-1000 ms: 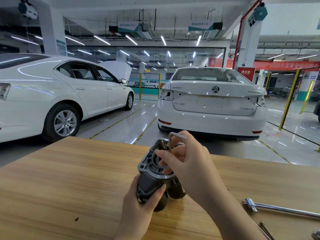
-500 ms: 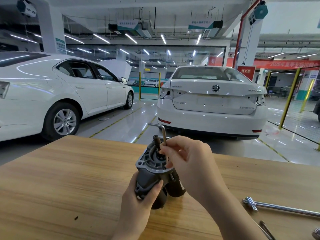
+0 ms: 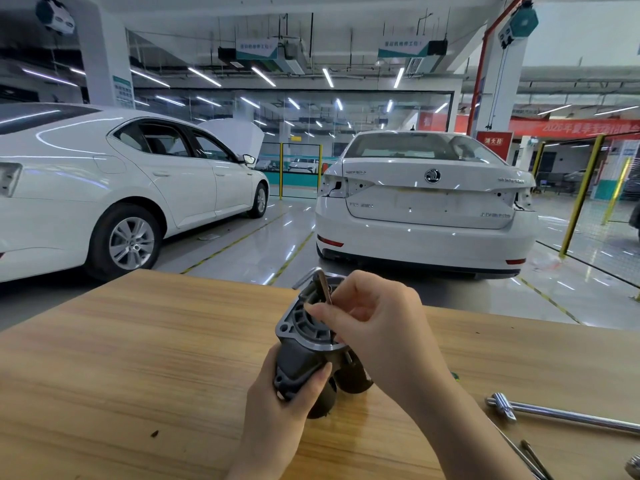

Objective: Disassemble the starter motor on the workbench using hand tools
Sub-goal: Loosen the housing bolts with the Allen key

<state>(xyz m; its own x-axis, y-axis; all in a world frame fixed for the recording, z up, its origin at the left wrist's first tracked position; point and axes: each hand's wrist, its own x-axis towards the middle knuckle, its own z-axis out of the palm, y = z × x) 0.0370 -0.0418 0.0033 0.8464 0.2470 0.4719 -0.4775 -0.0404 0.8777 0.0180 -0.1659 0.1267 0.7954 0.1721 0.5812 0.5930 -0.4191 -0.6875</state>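
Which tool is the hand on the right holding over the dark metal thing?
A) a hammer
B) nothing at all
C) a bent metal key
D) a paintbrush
C: the right hand pinches a bent metal key whose tip goes down into the starter motor, which the left hand grips from below.

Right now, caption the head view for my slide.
Left hand grips the starter motor on the workbench; right hand pinches a hex key in it.
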